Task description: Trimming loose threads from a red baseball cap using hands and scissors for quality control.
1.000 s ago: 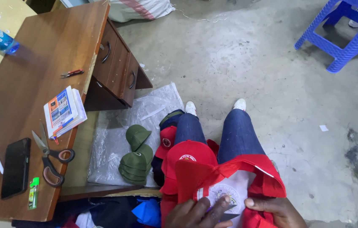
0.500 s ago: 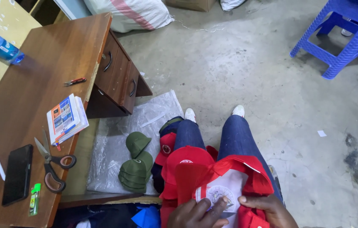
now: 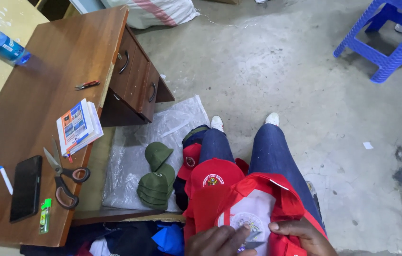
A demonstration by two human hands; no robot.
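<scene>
Pinching red-and-white cap (image 3: 258,213), both hands.

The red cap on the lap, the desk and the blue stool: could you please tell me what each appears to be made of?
The red cap looks like woven cloth, matte, with an embroidered-looking badge on its soft, seamed crown. The desk appears to be wood or wood veneer, brown and semi-glossy with visible grain; its drawer handles look metallic. The blue stool seems moulded plastic, uniformly coloured, with a woven-pattern texture.
</scene>
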